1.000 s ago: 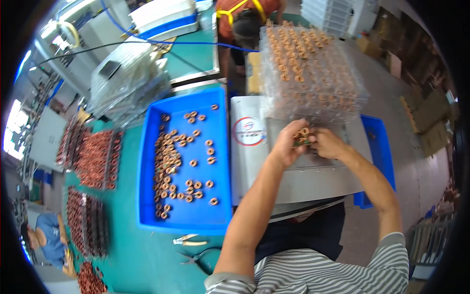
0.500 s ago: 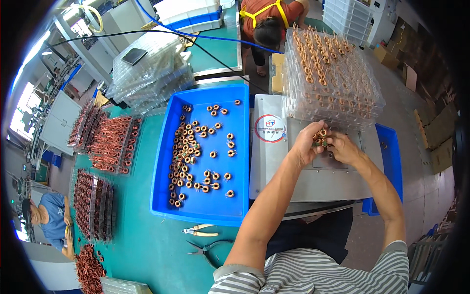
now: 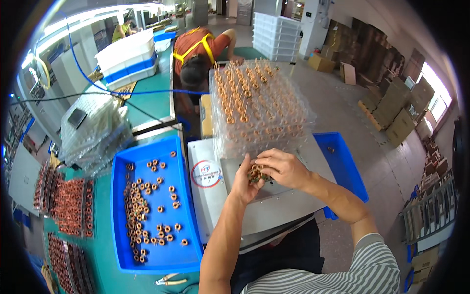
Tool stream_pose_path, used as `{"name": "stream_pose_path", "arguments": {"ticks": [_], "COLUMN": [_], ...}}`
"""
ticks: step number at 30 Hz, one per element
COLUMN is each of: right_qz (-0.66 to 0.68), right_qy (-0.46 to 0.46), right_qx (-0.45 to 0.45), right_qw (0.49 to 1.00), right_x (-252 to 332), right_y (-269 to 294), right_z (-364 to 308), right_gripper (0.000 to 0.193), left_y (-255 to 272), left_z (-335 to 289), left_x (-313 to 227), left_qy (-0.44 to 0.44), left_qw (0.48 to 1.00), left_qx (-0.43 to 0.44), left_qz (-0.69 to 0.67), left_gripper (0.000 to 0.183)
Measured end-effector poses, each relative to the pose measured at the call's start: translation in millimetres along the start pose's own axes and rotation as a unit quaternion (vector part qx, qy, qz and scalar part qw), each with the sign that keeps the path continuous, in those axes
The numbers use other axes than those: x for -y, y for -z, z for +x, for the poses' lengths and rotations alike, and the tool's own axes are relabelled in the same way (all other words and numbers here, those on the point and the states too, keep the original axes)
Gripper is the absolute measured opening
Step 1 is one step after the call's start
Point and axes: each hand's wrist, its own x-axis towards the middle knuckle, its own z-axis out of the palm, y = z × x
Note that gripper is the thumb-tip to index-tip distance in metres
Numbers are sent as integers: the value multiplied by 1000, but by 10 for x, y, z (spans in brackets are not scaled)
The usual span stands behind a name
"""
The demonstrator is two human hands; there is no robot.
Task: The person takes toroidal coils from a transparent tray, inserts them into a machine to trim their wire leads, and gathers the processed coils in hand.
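Observation:
My left hand point(image 3: 243, 182) is cupped around several small copper-wound ring coils point(image 3: 255, 173), above the grey metal machine top point(image 3: 264, 208). My right hand point(image 3: 285, 169) reaches over from the right, its fingers bent onto the same coils; its fingertips partly hide them. Just beyond both hands rises a stack of clear plastic trays point(image 3: 293, 115), with rows of copper coils point(image 3: 240, 90) standing leads-up in the top one. Left of the machine, a blue bin point(image 3: 196, 245) holds many loose coils of the same kind, mostly along its left side.
A narrower blue bin point(image 3: 350, 166) sits right of the machine. Trays of reddish coils point(image 3: 73, 206) and clear empty trays point(image 3: 93, 132) stand on the green table at left. Cutters point(image 3: 170, 280) lie before the large bin. A person in orange point(image 3: 193, 46) bends down beyond the tray stack.
The view has tilted up and swung right, so everything sits further left in it. My right hand has shifted over the top of the coils, which stay between both hands.

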Motion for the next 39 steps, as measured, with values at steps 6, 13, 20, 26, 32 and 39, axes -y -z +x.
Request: {"name": "stream_pose_path", "arguments": {"ticks": [6, 13, 20, 26, 32, 39], "right_qz": [-33, -190, -155, -134, 278, 118], "right_qy": [-136, -238, -211, -202, -209, -259], "right_qx": [-153, -155, -73, -182, -168, 66], "right_qw": [978, 940, 962, 953, 923, 956], "right_x": [-707, -2285, -2815, -2470, -1216, -736], "right_y": [693, 1066, 1003, 1130, 1083, 629], "right_z": [822, 1732, 2004, 1857, 1182, -141], "right_gripper": [21, 28, 24, 21, 17, 21], "left_y": [-57, -186, -156, -203, -145, -54], "left_z": [4, 51, 97, 86, 66, 148], "left_x": [-21, -68, -95, -68, -62, -71], "left_qy": [10, 3, 8, 11, -6, -35], "left_qw": [1000, 998, 997, 996, 996, 997], "left_qx": [-6, -43, -51, -52, -56, -47], "left_qz": [3, 35, 64, 70, 64, 54], "left_gripper": [43, 37, 36, 34, 29, 30]}}
